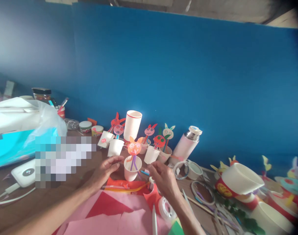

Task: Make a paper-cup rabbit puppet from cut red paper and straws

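A white paper cup (131, 173) stands upright in front of me. An orange paper animal face (134, 147) with ears rises from it on purple stems. To the cup's left is my left hand (109, 166), its fingers stretched out and the tips close to the rim; whether they touch it I cannot tell. On the other side, apart from the cup, my right hand (162, 173) has loosely bent fingers and nothing visible in them. Behind stand several similar cups with paper faces, among them a red face (159, 141) and a pink face (149, 130).
A tall stack of cups (132, 125) and a leaning white flask (187, 143) stand at the back. Pink paper (114, 218), red scraps and tape rolls (167, 209) cover the front. Larger paper tubs (239, 181) crowd the right; a power bank (25, 173) lies left.
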Demonstrator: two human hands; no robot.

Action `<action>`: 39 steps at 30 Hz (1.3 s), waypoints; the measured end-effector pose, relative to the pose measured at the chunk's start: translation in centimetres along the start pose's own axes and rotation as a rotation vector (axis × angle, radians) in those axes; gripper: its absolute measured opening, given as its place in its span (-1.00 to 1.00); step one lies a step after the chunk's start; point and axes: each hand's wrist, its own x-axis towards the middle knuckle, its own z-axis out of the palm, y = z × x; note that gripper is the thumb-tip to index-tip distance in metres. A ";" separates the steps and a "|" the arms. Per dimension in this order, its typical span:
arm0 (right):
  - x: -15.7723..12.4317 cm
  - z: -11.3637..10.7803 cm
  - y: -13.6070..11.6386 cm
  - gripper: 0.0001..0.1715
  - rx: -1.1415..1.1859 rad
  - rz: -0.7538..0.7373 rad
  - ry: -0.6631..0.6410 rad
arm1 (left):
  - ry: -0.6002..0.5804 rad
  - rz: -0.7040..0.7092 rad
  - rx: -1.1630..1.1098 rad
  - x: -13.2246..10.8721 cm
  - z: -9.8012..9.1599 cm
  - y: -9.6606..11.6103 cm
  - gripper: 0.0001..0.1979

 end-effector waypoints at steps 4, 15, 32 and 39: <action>0.2 -1.3 0.1 -0.70 0.041 -0.036 0.067 | 0.028 0.010 0.011 0.3 -0.3 -0.3 -0.67; -3.9 -2.1 0.6 -0.79 -0.080 -0.089 0.061 | 0.110 0.321 0.257 -3.1 1.5 2.6 -0.83; -13.0 4.5 1.9 -0.56 -0.513 -0.676 0.230 | -0.249 0.462 0.545 -6.6 3.9 1.1 -0.78; -13.5 5.5 1.7 -0.74 -0.545 -0.675 0.245 | -0.266 0.547 0.595 -6.1 3.7 0.8 -0.78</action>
